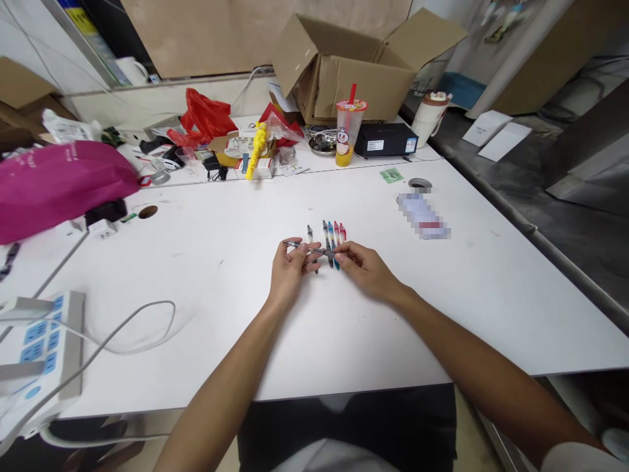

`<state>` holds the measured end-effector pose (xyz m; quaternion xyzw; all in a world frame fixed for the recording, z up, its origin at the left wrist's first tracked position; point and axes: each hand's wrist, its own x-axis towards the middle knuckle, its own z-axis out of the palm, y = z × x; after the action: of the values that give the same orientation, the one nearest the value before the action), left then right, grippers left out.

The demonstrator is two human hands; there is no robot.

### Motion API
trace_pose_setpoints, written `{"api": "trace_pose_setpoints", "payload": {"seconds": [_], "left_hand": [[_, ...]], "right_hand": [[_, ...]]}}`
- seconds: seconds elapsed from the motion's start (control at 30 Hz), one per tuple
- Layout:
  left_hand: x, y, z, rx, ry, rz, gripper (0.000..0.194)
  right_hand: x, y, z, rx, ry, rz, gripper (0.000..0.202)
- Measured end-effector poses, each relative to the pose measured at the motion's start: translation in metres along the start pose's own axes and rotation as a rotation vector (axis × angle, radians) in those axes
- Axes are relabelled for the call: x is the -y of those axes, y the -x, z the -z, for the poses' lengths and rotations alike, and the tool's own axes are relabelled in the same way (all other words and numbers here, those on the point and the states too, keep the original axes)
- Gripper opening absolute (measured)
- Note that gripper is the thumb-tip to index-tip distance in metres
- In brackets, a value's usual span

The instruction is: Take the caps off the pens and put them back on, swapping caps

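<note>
A slim dark pen [317,250] is held roughly level above the white table. My left hand [289,272] is closed on its left end, thumb pressed against it. At the pen's right end, my right hand [368,270] pinches it between thumb and fingers. Beneath the hands, several pens lie side by side on the table: a black pen [325,228], a blue pen [331,231] and red pens [343,231]. Another black-tipped pen [310,233] lies a little to their left, partly covered by my left fingers.
A drink cup with a red straw [348,131], a black box [386,139] and an open cardboard box [363,82] stand at the back. A tape roll [420,184] lies on the right. A power strip [69,341] with cables occupies the left front, below a magenta bag [63,183].
</note>
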<state>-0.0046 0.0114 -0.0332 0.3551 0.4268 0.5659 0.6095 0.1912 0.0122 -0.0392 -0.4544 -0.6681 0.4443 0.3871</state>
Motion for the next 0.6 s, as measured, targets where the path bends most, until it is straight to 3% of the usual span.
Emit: {"api": "trace_pose_setpoints", "payload": {"seconds": [0.3,0.6], "left_hand": [[-0.0030,0.0003,-0.0003,-0.004,-0.008,-0.011,0.032],[-0.0019,-0.0004,0.0001,-0.004,-0.037,-0.025,0.037]], "right_hand": [[0.0013,0.0000,0.0004,0.018,0.035,-0.023,0.026],[0.0033,0.0006,0.0010,0.017,0.060,-0.035,0.030]]}}
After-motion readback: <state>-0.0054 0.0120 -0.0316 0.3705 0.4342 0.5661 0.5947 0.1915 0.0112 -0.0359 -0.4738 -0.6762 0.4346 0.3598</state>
